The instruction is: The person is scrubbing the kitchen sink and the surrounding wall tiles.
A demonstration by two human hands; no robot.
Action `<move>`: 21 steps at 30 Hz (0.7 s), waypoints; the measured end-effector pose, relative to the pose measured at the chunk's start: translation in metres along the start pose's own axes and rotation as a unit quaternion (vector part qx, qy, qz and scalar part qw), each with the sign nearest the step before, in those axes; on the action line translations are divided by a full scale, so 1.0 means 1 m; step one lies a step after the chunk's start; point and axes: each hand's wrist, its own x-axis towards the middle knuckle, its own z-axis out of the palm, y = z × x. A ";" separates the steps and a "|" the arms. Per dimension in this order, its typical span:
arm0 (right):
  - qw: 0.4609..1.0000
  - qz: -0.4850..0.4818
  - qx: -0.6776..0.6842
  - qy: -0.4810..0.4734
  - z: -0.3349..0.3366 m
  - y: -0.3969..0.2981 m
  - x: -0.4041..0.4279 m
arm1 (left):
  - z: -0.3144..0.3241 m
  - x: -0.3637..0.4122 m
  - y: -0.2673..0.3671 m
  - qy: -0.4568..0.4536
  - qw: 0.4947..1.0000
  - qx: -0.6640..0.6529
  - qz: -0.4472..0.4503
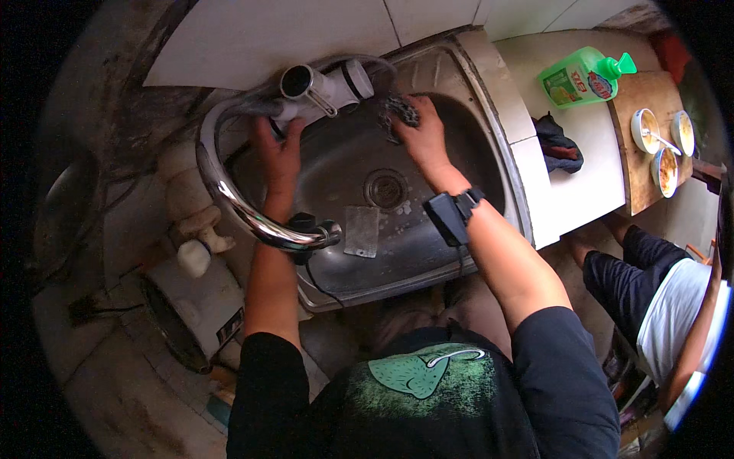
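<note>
In the head view, my right hand (423, 135) holds a grey metal scouring pad (399, 111) near the right end of a white faucet body (344, 86). The faucet lies tilted along the back of the stainless steel sink (441, 235), with a round handle on top and a curved chrome spout (215, 166) arching left and toward me. My left hand (279, 158) is at the faucet's left end, thumb and fingers spread around it; blur hides whether it grips. Below the drain (386, 189), a thin grey rectangular piece (362, 231) lies in the basin.
On the right counter are a green soap bottle (580, 80) and a dark cloth (557, 143). Several bowls of food stand on a wooden board (636, 178). Another person (659, 292) is at the right. A white cylindrical container (192, 304) lies left of the sink.
</note>
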 end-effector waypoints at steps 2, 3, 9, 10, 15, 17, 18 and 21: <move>0.992 0.046 0.113 0.032 -0.018 -0.010 -0.005 | -0.001 0.000 0.005 -0.020 1.000 0.005 -0.013; 0.984 0.074 0.154 0.052 -0.026 -0.024 -0.002 | -0.003 -0.001 0.005 -0.038 0.999 0.012 -0.026; 0.967 -0.221 0.053 0.113 -0.015 -0.068 0.049 | 0.005 -0.004 -0.006 -0.010 0.999 -0.023 -0.039; 0.957 -0.271 -0.024 0.104 -0.009 -0.075 0.053 | 0.007 -0.004 -0.008 -0.014 0.999 -0.024 -0.039; 0.928 -0.323 -0.169 0.076 0.004 -0.070 0.050 | 0.005 0.003 -0.008 -0.022 0.998 -0.067 -0.002; 0.925 -0.335 -0.169 0.054 -0.007 -0.061 0.041 | 0.007 0.004 -0.005 -0.020 0.999 -0.046 0.009; 0.924 -0.346 -0.158 0.041 -0.009 -0.054 0.030 | 0.007 0.005 -0.004 -0.017 0.999 -0.023 0.021; 0.936 -0.324 -0.139 0.015 -0.018 -0.042 0.014 | 0.005 0.002 -0.005 -0.024 0.997 -0.071 0.016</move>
